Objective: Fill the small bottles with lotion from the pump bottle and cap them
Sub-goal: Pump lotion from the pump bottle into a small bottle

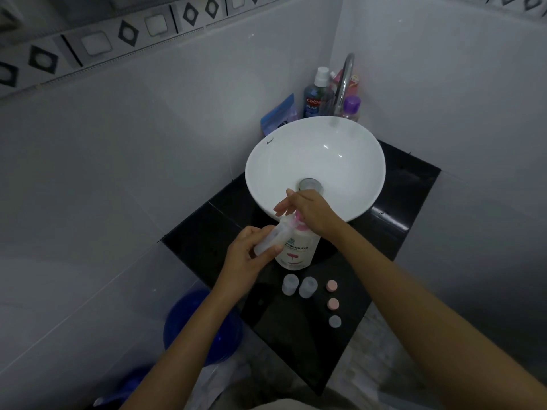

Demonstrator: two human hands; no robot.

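The white pump bottle (pixel 297 250) with a pink pump stands on the black counter (pixel 393 196) in front of the sink. My right hand (pixel 307 210) rests palm-down on the pump head, fingers spread. My left hand (pixel 250 255) grips a small clear bottle (pixel 270 236), tilted with its mouth under the pump's nozzle. Two other small clear bottles (pixel 290 284) (pixel 308 287) stand open just in front of the pump bottle. Three loose caps lie to their right: two pink caps (pixel 331 285) (pixel 333 303) and a grey cap (pixel 334 321).
A white basin (pixel 340 137) sits behind my hands, with a chrome tap (pixel 344 81) over it. Mouthwash (pixel 316 97), a purple-capped bottle (pixel 351 108) and a blue pouch (pixel 279 115) stand in the corner. A blue bucket (pixel 189 324) is on the floor, left of the counter.
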